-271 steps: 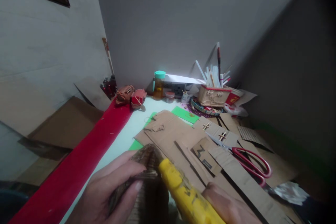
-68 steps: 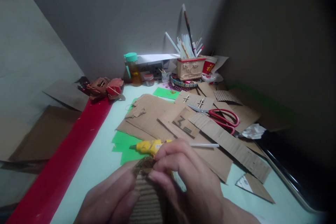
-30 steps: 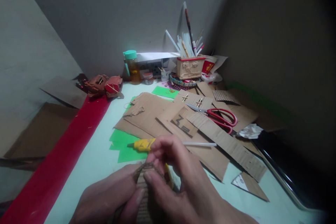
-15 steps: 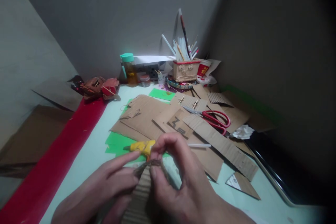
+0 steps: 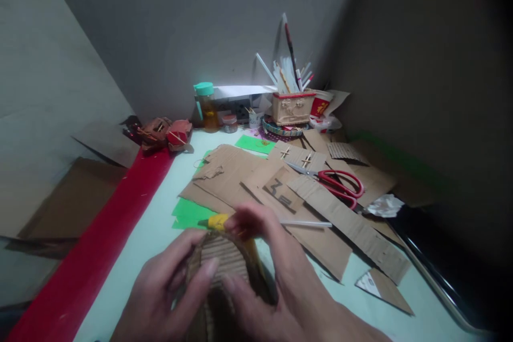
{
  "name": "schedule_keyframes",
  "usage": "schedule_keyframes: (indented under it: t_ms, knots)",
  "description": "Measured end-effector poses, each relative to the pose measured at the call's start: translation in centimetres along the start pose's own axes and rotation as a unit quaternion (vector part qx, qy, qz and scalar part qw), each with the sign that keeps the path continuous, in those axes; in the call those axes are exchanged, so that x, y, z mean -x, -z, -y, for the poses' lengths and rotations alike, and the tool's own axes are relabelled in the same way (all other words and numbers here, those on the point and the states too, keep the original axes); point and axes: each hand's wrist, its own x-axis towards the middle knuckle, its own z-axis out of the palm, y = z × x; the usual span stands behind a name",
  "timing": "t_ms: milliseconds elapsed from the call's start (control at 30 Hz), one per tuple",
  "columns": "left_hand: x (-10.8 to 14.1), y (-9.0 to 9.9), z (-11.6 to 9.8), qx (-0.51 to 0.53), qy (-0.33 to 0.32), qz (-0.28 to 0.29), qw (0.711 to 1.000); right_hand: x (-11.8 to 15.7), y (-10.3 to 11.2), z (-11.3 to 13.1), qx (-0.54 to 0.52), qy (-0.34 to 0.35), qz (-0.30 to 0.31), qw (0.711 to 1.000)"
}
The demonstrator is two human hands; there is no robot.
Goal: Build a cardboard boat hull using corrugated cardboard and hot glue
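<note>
A brown corrugated cardboard piece [image 5: 224, 254] with a curved dark rim stands between my hands at the bottom centre. My left hand [image 5: 164, 288] holds its left side, thumb on the ridged face. My right hand [image 5: 280, 283] has its thumb on the same face, while the fingers curl above the right rim, blurred. Just behind the hands lies a yellow glue gun [image 5: 217, 222], partly hidden by my right fingers, with a clear glue stick [image 5: 306, 224] showing to the right.
Flat cardboard sheets [image 5: 236, 171] cover the middle of the table. Red-handled scissors [image 5: 340, 181] lie on them. Behind stand a bottle [image 5: 208, 109] and a box of sticks [image 5: 292, 108]. A black glossy object [image 5: 436, 262] lies right, a red strip [image 5: 108, 224] left.
The cardboard piece has been tilted so its ridged face shows. My left thumb has come onto that face, and my right fingers have opened away from the rim. The view has shifted slightly left.
</note>
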Motion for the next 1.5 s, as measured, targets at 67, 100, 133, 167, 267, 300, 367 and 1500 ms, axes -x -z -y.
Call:
schedule_keyframes:
  t_ms: [67, 100, 133, 167, 267, 300, 367, 1500]
  knots:
    - [-0.4, 0.2, -0.3, 0.026, 0.040, -0.005, 0.999, -0.3, 0.2, 0.2, 0.021, -0.089, 0.064, 0.994]
    - [-0.6, 0.3, -0.4, 0.038, 0.054, -0.007, 0.998, -0.4, 0.2, 0.2, 0.028, -0.120, 0.092, 0.988]
    - [-0.7, 0.4, -0.5, 0.051, 0.063, -0.013, 0.997, -0.5, 0.2, 0.3, 0.027, -0.137, 0.114, 0.984]
    - [-0.9, 0.5, -0.6, 0.063, 0.069, -0.018, 0.995, -0.5, 0.1, 0.3, 0.020, -0.142, 0.129, 0.981]
    - [-1.1, 0.6, -0.8, 0.095, 0.071, -0.022, 0.993, -0.5, 0.1, 0.1, -0.007, -0.120, 0.150, 0.981]
    - [-1.2, 0.7, -0.8, 0.100, 0.072, -0.019, 0.992, -0.4, 0.0, 0.0, -0.008, -0.110, 0.151, 0.982]
    - [-1.2, 1.0, -0.9, 0.090, 0.073, -0.015, 0.993, -0.2, 0.0, -0.2, 0.009, -0.093, 0.145, 0.985]
    - [-0.3, 0.4, -1.3, 0.258, 0.194, -0.004, 0.947, -1.3, -0.5, 0.0, -0.091, 0.028, 0.228, 0.969]
